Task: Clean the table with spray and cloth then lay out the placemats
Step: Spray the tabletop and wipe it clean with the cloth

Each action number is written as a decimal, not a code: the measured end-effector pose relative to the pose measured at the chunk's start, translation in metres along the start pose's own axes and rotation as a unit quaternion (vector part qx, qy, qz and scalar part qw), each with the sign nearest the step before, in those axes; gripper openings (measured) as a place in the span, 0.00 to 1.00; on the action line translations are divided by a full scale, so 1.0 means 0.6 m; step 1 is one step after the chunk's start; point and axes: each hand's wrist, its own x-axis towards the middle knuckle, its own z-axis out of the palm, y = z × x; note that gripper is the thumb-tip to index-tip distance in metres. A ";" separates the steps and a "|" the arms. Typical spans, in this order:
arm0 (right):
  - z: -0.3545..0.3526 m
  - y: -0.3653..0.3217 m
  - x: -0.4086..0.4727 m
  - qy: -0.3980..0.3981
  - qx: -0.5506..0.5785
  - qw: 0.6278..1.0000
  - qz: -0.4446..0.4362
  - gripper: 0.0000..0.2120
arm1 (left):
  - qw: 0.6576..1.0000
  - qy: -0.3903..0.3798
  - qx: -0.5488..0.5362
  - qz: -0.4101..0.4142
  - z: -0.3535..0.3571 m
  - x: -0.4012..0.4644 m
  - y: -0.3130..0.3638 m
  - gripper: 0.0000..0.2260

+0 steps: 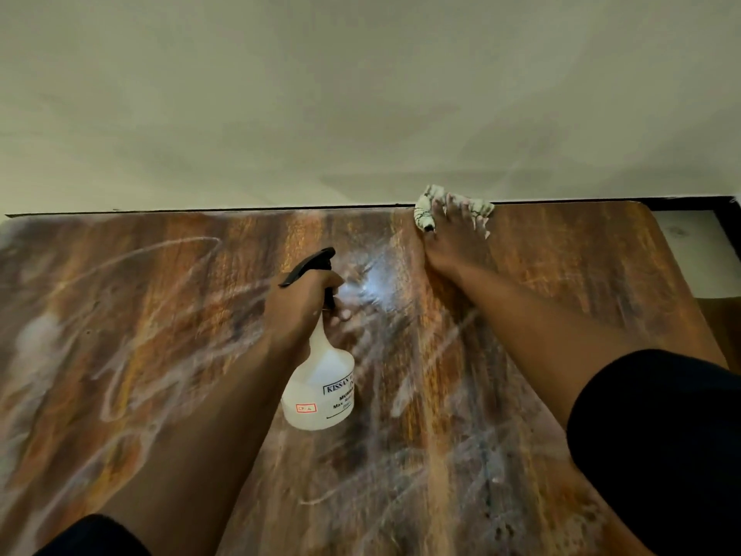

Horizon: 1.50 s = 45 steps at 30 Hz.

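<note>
At the table's point(160, 315) far edge, wiping was underway.
Right hand point(453, 238) pressed the cloth point(425, 212) flat-fingered; left hand point(304, 298) gripped the spray bottle point(320, 387). Next probably: wipe the remaining streaks.

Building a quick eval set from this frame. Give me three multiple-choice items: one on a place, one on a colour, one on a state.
1. Where on the table is the cloth?
A. at the far edge by the wall
B. at the near edge
C. under the spray bottle

2. What colour is the spray bottle's trigger head?
A. red
B. black
C. yellow

3. What is the left hand doing?
A. lying flat on the table
B. gripping the spray bottle's neck
C. holding the cloth

Answers:
1 A, the right hand presses the cloth where the tabletop meets the wall.
2 B, the head is black above a white body.
3 B, its fingers wrap the neck just under the trigger.
</note>
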 end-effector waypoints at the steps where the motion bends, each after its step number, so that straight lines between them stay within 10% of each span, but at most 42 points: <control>1: 0.006 -0.012 -0.001 0.000 -0.001 1.000 0.010 0.31 | 1.000 -0.007 -0.010 -0.008 -0.006 0.004 0.000 0.24; 12: 0.094 -0.271 -0.030 -0.061 -0.032 0.981 -0.181 0.31 | 0.998 -0.009 -0.023 -0.066 -0.104 0.035 0.028 0.01; 29: 0.051 -0.159 -0.034 -0.003 -0.015 1.000 0.024 0.31 | 0.998 -0.002 -0.063 -0.016 -0.214 0.043 0.042 0.24; 41: 0.134 -0.312 -0.136 -0.048 -0.115 0.947 -0.296 0.30 | 0.998 0.008 -0.039 -0.038 -0.285 0.048 0.035 0.05; 45: 0.115 -0.255 -0.137 -0.032 -0.092 0.972 -0.215 0.32 | 0.998 -0.003 -0.047 -0.037 -0.296 0.044 0.029 0.13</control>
